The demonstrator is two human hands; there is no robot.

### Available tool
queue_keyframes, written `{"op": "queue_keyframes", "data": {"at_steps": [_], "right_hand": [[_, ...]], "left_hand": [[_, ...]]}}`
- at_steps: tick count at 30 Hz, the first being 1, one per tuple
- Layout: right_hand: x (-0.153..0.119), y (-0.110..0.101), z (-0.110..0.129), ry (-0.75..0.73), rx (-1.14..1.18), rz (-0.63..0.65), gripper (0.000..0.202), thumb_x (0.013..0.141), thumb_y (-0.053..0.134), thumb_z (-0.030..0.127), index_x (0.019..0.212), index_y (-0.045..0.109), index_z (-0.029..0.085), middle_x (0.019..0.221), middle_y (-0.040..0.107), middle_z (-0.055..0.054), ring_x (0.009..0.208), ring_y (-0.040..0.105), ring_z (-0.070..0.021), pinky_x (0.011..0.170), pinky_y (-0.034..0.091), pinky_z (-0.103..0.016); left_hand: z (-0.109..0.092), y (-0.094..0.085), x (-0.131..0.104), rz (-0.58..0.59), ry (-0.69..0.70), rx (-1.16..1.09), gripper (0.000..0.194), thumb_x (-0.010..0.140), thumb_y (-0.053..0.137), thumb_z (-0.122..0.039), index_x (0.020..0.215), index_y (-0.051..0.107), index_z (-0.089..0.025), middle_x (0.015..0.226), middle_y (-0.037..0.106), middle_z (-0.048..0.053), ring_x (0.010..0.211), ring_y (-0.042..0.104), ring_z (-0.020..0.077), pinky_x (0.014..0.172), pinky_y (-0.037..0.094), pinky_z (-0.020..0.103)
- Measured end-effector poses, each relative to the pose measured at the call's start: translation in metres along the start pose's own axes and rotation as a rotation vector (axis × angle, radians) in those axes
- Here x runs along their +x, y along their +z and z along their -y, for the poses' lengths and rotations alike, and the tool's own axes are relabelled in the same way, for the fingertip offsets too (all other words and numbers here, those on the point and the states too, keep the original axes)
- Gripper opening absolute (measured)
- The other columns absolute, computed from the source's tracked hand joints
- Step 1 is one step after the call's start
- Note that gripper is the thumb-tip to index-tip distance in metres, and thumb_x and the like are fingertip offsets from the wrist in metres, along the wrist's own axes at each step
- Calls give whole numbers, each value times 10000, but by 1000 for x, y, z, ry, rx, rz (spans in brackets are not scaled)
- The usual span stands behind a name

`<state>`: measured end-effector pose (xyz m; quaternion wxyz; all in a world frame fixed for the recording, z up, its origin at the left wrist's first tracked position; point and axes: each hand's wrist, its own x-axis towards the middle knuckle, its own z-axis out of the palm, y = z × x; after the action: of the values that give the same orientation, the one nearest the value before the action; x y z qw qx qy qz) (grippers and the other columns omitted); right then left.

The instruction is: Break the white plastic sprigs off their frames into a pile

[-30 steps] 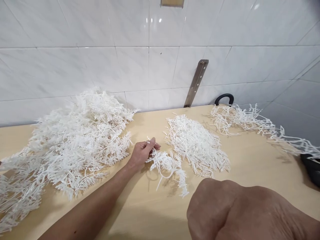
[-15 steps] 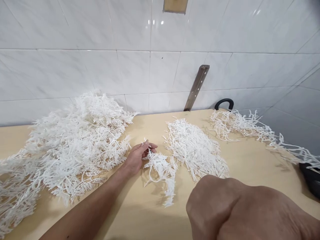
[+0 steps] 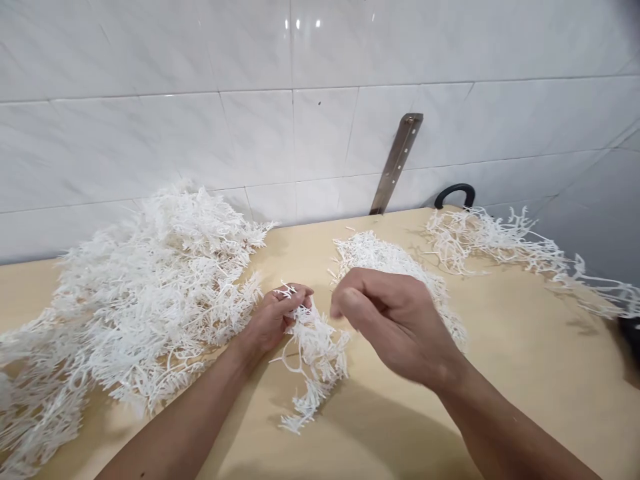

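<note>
Pinched in the fingers of my left hand [image 3: 274, 315] is a white, branching plastic sprig [image 3: 320, 353], much like an artificial plant. Its feathery end hangs down over the table. My right hand [image 3: 395, 320] is just to the right of the sprig, apart from it, with fingers curled closed; whether anything is in them is hidden. Behind and partly covered by the right hand lies a heap of short white snipped pieces [image 3: 373, 248]. To the left of my left hand, a big pile of feathery white sprigs [image 3: 165, 287] spreads over the table.
Bare white branching stems [image 3: 485, 233] lie along the right side of the wooden tabletop [image 3: 525, 353]. A black curved handle [image 3: 455, 189] stands at the back edge, and another dark object [image 3: 631, 337] sits at the far right. A metal strip [image 3: 397, 163] leans on the tiled wall [image 3: 175, 140].
My right hand has moved from the near right up and left, close to the sprig. The sprig has turned in my left hand, its hanging end swinging left. The view has shifted slightly.
</note>
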<state>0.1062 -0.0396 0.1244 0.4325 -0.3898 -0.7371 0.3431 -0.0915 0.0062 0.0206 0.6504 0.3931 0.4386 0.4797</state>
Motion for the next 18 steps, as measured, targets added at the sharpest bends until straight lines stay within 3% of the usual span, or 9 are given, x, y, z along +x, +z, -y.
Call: {"op": "queue_keyframes", "data": {"at_steps": [4,7,9,12,18], "right_hand": [[17,21,-60,283,-152,10,301,886,577,446,972,674,174,816,691,-58,629,592,-145,535,470,-261],[11,33,-95,386,-44,99,356,865,598,441,1078,661,163,963,703,-89,705,640,-164,584,514,-282],[4,38,-104,411,62,149,342,863,605,443,1044,673,161,923,698,-71,715,639,-158,587,518,-269],[-1,39,-105,480,230,179,360,842,630,490,957,677,152,776,652,-23,577,566,-113,487,473,-231],[-1,34,-107,566,446,124,366,779,711,521,834,639,166,662,547,43,453,411,-49,412,362,-193]], "left_hand": [[-2,-2,-2,104,-108,-95,323,623,842,-288,893,710,-168,763,658,34,635,597,142,535,431,235],[-1,-3,-2,112,-102,-89,319,599,858,-260,869,717,-162,774,652,29,669,600,134,589,464,235],[0,-4,-1,109,-92,-75,328,599,864,-280,868,718,-163,781,654,30,663,594,123,579,452,219],[2,-4,0,98,-107,-53,368,597,871,-319,889,713,-163,774,656,32,631,585,115,513,406,195],[2,-5,0,92,-108,-86,372,607,865,-287,922,709,-166,827,665,34,649,591,114,540,426,209]]}}
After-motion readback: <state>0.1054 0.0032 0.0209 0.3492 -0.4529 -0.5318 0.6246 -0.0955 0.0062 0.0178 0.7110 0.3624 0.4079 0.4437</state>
